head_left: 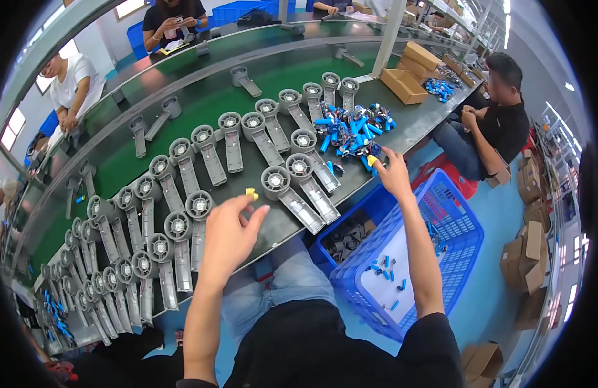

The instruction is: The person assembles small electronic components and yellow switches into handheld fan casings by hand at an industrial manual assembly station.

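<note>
My left hand (231,236) hovers over the near edge of the bench with fingers and thumb apart, holding nothing. A yellow finger cot (250,193) covers one of its fingertips. My right hand (394,174) is at the near side of a pile of blue battery assemblies (354,126); its fingers close on a battery assembly (375,149) with a dark round part, partly hidden by them. Another yellow finger cot (372,160) is on that hand. Between my hands lie grey handheld-fan housings (300,167) with round heads and open handles, and many more stand in rows to the left.
A green conveyor belt (202,97) carrying scattered housings runs behind the bench. At my right is a blue plastic basket (467,239) with several loose batteries inside, beside a blue bin (325,249). A co-worker (499,116) sits at the right, near an open cardboard box (403,86).
</note>
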A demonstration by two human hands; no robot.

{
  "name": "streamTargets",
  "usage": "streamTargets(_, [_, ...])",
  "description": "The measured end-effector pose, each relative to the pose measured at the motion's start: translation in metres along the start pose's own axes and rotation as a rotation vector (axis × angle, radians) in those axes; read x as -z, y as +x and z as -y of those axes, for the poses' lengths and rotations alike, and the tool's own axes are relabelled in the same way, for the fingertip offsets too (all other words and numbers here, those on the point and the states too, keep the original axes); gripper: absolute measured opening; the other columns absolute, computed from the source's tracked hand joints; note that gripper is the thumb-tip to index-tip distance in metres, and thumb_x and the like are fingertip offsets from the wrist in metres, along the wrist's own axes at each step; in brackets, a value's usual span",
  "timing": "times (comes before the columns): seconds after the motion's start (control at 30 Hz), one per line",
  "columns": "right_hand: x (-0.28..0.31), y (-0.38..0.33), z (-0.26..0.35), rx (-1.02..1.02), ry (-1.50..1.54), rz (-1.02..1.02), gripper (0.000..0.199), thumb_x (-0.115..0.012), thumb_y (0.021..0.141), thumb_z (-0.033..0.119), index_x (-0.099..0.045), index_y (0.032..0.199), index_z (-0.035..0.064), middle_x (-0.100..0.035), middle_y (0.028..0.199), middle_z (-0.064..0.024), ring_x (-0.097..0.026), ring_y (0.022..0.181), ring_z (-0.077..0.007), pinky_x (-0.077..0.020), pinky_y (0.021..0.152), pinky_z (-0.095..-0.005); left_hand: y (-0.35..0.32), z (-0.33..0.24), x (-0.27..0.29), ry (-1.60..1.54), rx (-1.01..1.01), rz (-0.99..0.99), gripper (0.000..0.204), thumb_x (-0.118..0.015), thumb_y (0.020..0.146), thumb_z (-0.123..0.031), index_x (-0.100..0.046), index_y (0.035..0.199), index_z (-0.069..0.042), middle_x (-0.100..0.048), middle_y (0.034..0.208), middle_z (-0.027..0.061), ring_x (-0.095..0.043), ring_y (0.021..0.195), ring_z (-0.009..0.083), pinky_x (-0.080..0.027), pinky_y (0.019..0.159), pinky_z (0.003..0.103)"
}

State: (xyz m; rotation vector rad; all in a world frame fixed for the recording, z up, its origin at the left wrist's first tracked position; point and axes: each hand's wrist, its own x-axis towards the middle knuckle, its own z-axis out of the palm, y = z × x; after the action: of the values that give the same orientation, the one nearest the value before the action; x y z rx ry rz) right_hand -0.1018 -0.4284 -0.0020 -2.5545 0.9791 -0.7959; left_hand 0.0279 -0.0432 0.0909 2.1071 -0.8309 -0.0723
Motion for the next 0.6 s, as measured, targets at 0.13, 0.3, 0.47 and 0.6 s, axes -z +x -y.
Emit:
streamTargets(0.13, [-0.029, 0.017, 0.010, -0.167, 0.185, 0.000, 0.044, -0.069, 0.081, 0.023, -0.064, 0.118, 0.0000, -0.070, 0.100, -0.0188, -0.068, 0.092, -0.0330, -0.0520, 0.083, -0.0403, -0.020, 0.017, 0.006, -0.107, 0.078, 0.059, 0.034, -0.073, 0.084, -0.018, -0.068, 0.107, 0.006, -0.072, 0.082, 0.0134, -0.064, 0.064, 0.0148, -0.051, 0.062, 0.028])
streamTargets(0.3, [-0.046, 0.067, -0.005, -0.211, 0.233, -0.017, 0.044, -0.068, 0.082, 0.027, -0.066, 0.121, 0.0056, -0.072, 0.099, -0.0170, -0.069, 0.093, -0.0312, -0.0526, 0.083, -0.0391, -0.025, 0.028, 0.002, -0.188, 0.075, 0.123, 0.030, -0.072, 0.085, -0.016, -0.068, 0.106, 0.005, -0.072, 0.082, 0.0119, -0.063, 0.064, 0.0130, -0.050, 0.061, 0.027])
streamTargets(0.47, [-0.033, 0.081, 0.024, -0.051, 0.114, -0.034, 0.028, -0.067, 0.081, 0.015, -0.071, 0.107, 0.0058, -0.071, 0.080, -0.0101, -0.068, 0.074, -0.0204, -0.0527, 0.070, -0.0319, -0.038, 0.037, 0.014, -0.247, 0.115, 0.105, 0.028, -0.072, 0.085, -0.014, -0.068, 0.107, 0.005, -0.071, 0.082, 0.0107, -0.062, 0.063, 0.0114, -0.049, 0.060, 0.025])
streamTargets(0.6, [-0.009, 0.097, 0.026, -0.010, 0.153, 0.004, 0.017, -0.065, 0.081, 0.008, -0.071, 0.095, 0.0012, -0.071, 0.080, -0.0083, -0.065, 0.073, -0.0139, -0.0514, 0.069, -0.0292, -0.049, 0.044, 0.026, -0.298, 0.104, 0.063, 0.026, -0.071, 0.085, -0.010, -0.068, 0.107, 0.005, -0.070, 0.084, 0.0108, -0.061, 0.063, 0.0117, -0.049, 0.059, 0.025])
